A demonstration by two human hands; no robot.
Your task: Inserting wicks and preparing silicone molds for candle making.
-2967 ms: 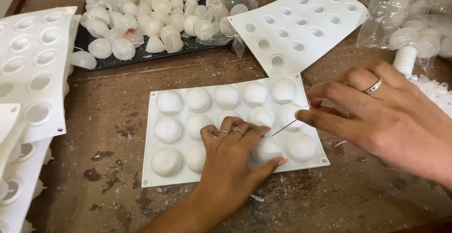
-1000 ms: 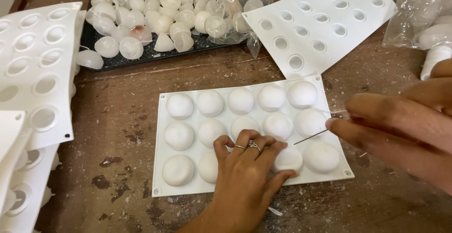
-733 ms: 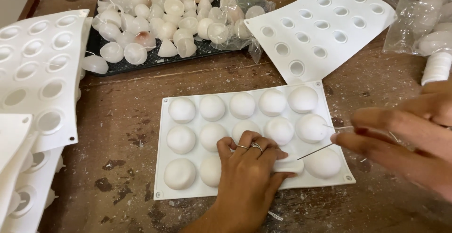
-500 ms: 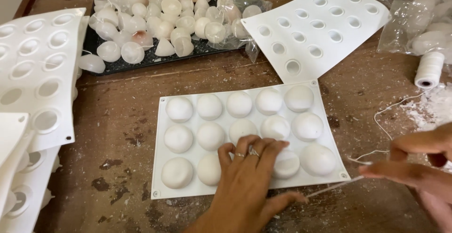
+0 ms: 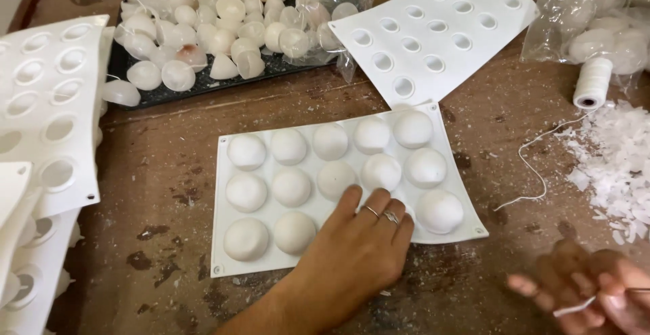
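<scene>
Left hand (image 5: 355, 247) stays flat on the white mold (image 5: 338, 186); right hand (image 5: 596, 294), pinching thin wick (image 5: 572, 308), has pulled away to the counter (image 5: 169, 172) edge.

The domed mould (image 5: 325, 193) lies in the middle of the table (image 5: 162, 165). Behind it sits a tray (image 5: 203, 81) full of shells, with an empty mould (image 5: 433, 33) to its right. More moulds (image 5: 47, 118) are stacked at the left; a thread spool (image 5: 592, 83) stands at the right.

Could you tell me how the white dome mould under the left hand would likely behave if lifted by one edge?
The white dome mould looks like a thin flexible sheet, so it would probably sag. Its bulging domes may add some weight. The left hand lies flat on it, perhaps because it slides easily.
</scene>
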